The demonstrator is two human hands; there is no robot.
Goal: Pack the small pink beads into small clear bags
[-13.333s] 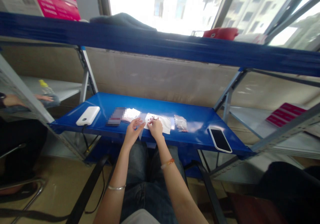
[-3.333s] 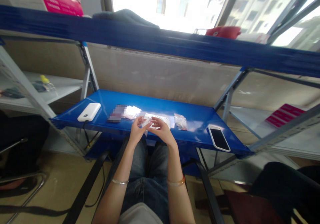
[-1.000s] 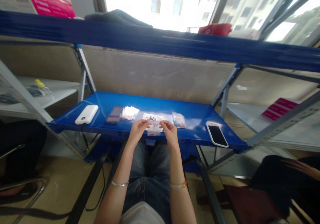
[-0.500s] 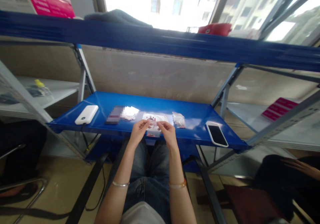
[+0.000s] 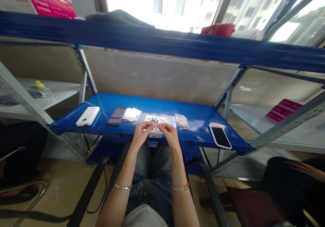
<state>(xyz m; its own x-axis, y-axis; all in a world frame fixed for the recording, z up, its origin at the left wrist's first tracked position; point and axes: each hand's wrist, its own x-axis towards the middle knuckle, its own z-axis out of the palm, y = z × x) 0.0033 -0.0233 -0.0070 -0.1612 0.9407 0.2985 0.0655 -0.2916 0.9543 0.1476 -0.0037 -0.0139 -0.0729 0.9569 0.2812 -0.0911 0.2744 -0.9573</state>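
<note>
Now left hand (image 5: 140,134) and right hand (image 5: 170,135) together above a clear plastic bag (image 5: 155,134).

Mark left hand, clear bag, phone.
left hand (image 5: 140,135), head view, back of the hand
clear bag (image 5: 181,121), head view, middle of the bag
phone (image 5: 220,136), head view, screen

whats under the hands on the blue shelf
Under the left hand and right hand lies a whitish plastic packet with small red items, on the blue shelf. The hands cover the packet's middle, so whatever lies there cannot be seen.
</note>
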